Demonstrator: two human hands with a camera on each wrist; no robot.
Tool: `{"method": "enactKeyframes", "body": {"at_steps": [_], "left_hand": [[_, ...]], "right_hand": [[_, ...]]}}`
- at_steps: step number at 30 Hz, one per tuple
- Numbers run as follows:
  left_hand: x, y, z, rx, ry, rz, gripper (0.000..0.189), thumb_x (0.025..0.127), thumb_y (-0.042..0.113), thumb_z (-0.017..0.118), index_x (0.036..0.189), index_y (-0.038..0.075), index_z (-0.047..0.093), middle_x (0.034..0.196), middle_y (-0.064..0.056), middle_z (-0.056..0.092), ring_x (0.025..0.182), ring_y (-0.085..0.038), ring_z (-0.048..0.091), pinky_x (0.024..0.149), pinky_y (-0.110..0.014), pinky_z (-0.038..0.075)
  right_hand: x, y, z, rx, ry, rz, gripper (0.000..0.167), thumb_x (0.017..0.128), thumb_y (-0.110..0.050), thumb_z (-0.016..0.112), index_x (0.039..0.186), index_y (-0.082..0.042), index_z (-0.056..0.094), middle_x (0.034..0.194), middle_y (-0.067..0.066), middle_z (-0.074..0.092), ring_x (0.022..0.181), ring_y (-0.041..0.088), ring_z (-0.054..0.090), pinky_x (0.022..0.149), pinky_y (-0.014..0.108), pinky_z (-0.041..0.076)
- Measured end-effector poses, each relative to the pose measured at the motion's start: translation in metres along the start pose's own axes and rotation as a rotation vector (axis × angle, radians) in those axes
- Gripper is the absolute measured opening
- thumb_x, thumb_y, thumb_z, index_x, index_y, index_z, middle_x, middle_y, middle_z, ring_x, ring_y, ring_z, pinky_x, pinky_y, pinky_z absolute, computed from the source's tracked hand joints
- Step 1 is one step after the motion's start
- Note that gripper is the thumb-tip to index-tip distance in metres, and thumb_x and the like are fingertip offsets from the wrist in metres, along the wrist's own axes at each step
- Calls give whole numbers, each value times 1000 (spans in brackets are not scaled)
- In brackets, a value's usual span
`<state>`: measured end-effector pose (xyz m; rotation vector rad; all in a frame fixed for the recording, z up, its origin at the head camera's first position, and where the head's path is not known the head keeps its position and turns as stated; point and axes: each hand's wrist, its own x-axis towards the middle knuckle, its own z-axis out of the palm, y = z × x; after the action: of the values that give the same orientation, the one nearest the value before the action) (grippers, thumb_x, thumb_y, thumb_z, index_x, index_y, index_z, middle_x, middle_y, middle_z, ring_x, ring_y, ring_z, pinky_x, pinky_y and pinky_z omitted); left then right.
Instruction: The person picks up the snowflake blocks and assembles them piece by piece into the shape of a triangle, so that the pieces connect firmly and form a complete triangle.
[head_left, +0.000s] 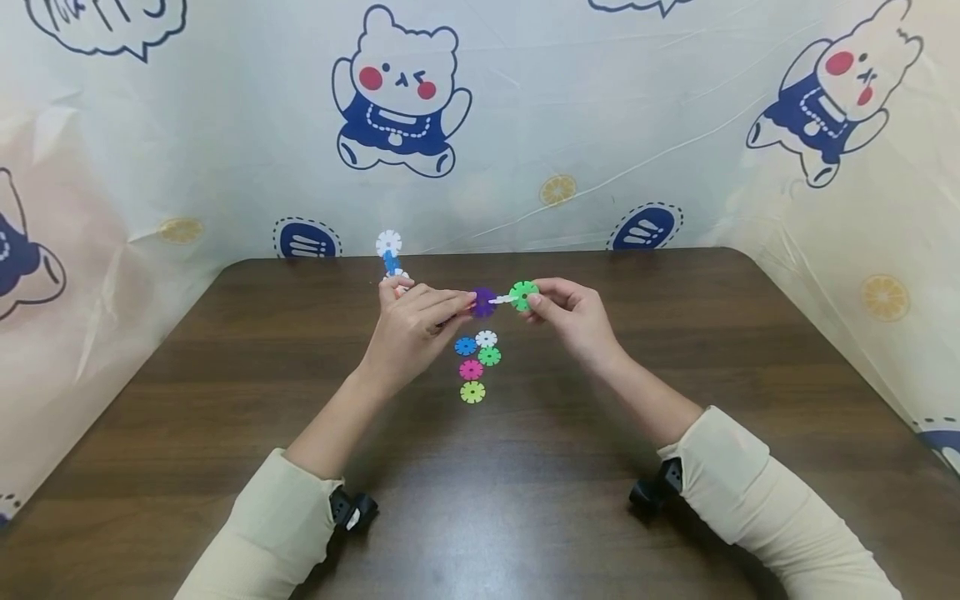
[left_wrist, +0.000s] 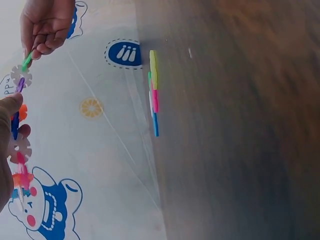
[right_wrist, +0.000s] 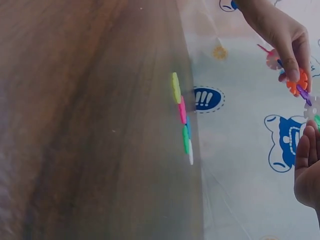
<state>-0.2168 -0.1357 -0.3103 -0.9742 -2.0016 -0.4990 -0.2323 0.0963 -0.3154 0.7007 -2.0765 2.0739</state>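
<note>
Multicoloured notched-disc plastic chain (head_left: 483, 303): above brown table (head_left: 510, 500), toward far edge
Left hand (head_left: 415, 325): grips chain
Right hand (head_left: 577, 321): pinches green disc (head_left: 519, 291)

Head view: moderate, even light; pale glare on the table (head_left: 495, 517), soft shadows beneath the forearms (head_left: 330, 429). Wrist views: dimmer, hazy, low contrast; table grain looks smeared.

Two hands (head_left: 412, 329) (head_left: 576, 321), one chain of joined discs (head_left: 484, 303), five loose discs (head_left: 471, 369), one table (head_left: 495, 492), two wrist cameras (head_left: 355, 511) (head_left: 657, 487)
</note>
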Motion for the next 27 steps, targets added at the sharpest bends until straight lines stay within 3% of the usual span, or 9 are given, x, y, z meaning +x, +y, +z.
{"method": "enactKeyframes", "body": {"at_steps": [8,11,14,17,21,24,27], "left_hand": [[1,1,-1,-20,-14,-43,51,71,16,81,117,5,64,105,-10,67,88,-22,62,84,-49,29],[1,0,-2,-19,-17,-59,54,75,26,77,122,5,60,112,-10,64,94,-23,60,87,-49,29],[0,-2,-4,-34,19,-104,58,84,39,65,128,3,53,122,-11,59,104,-26,55,89,-50,28],[0,-6,-7,-90,122,-283,58,92,41,53,134,2,44,126,-14,54,112,-27,48,91,-48,27],[1,-12,-14,-270,224,-725,55,94,30,51,139,3,32,134,-11,45,120,-23,42,100,-38,30],[3,-19,-19,-421,218,-1014,56,96,28,49,141,2,29,140,-10,40,126,-20,39,103,-31,32],[6,-24,-21,-564,219,-1169,54,97,29,48,141,2,32,140,-11,42,125,-20,42,102,-29,33]], "right_hand": [[2,-5,-1,-4,13,-14,21,89,-1,59,104,14,59,78,1,67,71,13,63,70,27,53],[2,-6,-1,-5,23,-13,22,89,-1,59,105,14,58,78,-1,67,72,15,63,71,27,53],[2,-6,-3,-7,35,-3,23,89,-2,59,106,13,59,79,-1,67,73,20,63,72,28,53],[2,-5,-5,-6,47,0,23,89,-2,59,107,13,58,79,-2,67,73,19,64,74,31,53],[2,-5,-8,3,64,-16,23,89,0,58,106,16,57,77,-4,66,71,14,63,73,31,53],[2,-5,-10,14,72,-18,23,89,1,58,106,17,57,76,-4,66,71,15,63,71,28,53],[1,-5,-11,11,71,-11,24,89,0,58,106,16,57,77,-3,66,71,14,63,71,27,53]]}}
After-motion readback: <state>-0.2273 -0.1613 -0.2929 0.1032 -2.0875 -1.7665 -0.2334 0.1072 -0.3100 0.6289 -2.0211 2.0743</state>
